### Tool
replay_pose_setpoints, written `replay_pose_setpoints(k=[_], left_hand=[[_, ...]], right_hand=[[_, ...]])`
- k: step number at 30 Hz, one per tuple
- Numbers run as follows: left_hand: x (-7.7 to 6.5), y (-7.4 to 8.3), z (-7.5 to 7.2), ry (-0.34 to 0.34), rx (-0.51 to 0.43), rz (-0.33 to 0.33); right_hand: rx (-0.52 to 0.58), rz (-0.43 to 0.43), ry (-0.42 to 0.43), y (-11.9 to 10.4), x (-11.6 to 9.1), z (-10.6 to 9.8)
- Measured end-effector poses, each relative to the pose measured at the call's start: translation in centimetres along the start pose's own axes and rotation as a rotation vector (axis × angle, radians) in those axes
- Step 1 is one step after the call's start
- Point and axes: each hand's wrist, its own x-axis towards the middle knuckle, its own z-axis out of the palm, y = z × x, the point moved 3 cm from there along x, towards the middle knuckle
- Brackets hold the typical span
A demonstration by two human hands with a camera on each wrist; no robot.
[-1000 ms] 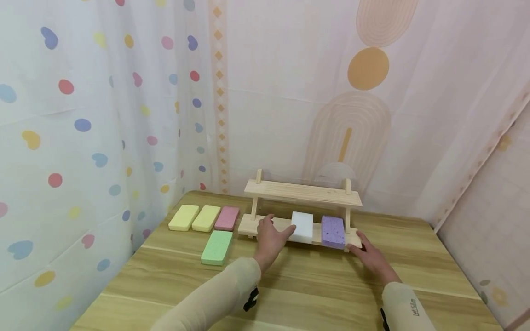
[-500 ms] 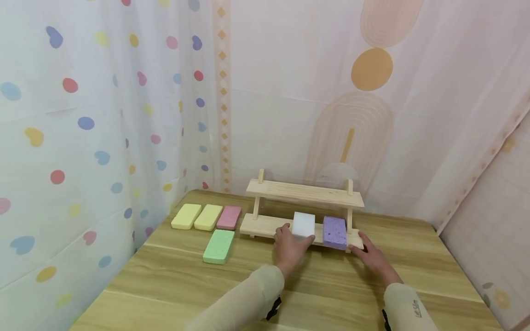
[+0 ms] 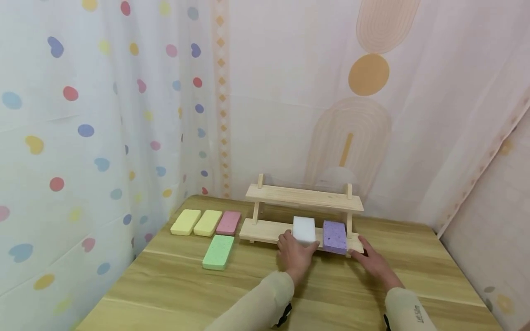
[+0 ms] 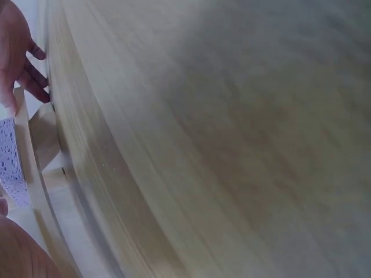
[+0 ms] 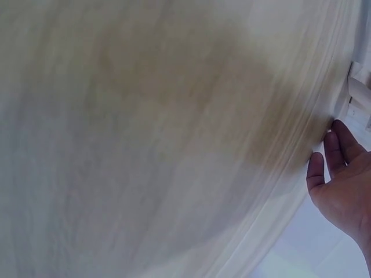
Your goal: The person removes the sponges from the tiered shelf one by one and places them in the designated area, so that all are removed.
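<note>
A two-tier wooden shelf rack stands on the table. On its lower board lie a white sponge and, to the right, a purple sponge. My left hand spans the white sponge's near end, fingers at its left side and thumb at its right front corner. At the lower board's right end, my right hand holds the corner, thumb at the front edge and fingers round the end. The left wrist view shows the purple sponge near the right thumb. The right wrist view does not show the grip on the board.
Left of the rack, two yellow sponges and a pink sponge lie in a row on the wood-grain table. A green sponge lies in front of them. Patterned curtains hang behind and at both sides.
My left hand has moved right, from the white sponge's left side to straddling its near end. The right hand stays at the board's end. The head view has shifted slightly.
</note>
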Motion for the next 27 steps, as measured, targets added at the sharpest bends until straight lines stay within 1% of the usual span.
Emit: replay_pose_setpoints(k=[4, 6, 9, 12, 15, 17, 19, 22, 25, 27], left_hand=[[0.2, 0.0, -0.1, 0.030, -0.025, -0.001], [0.4, 0.0, -0.3, 0.026, -0.035, 0.000], [0.5, -0.1, -0.8, 0.009, -0.039, 0.000], [0.5, -0.4, -1.3, -0.025, -0.044, 0.002], [0.6, -0.9, -2.4, -0.073, -0.114, 0.007], [0.7, -1.6, -3.2, -0.116, -0.153, 0.014], [0.9, -2.6, -4.3, -0.151, -0.189, 0.036], [1.5, -4.3, -6.2, -0.188, -0.192, 0.071], [2.4, -5.8, -8.6, -0.198, -0.208, 0.099], [3.1, -6.9, -10.3, -0.185, -0.203, 0.101]], right_hand=[[0.011, 0.009, -0.007, -0.1, -0.1, 0.1], [0.016, 0.013, -0.015, -0.2, -0.1, 0.0], [0.014, 0.018, -0.025, -0.4, -0.1, -0.1], [0.007, 0.023, -0.030, -0.4, -0.3, -0.1], [0.005, 0.023, -0.032, -0.6, -0.4, -0.1], [0.004, 0.025, -0.037, -0.5, -0.4, 0.0], [0.008, 0.031, -0.044, -0.4, -0.4, 0.1], [0.010, 0.030, -0.048, -0.2, -0.4, 0.1], [0.005, 0.025, -0.046, -0.2, -0.4, 0.1], [-0.007, 0.020, -0.049, -0.3, -0.4, 0.1]])
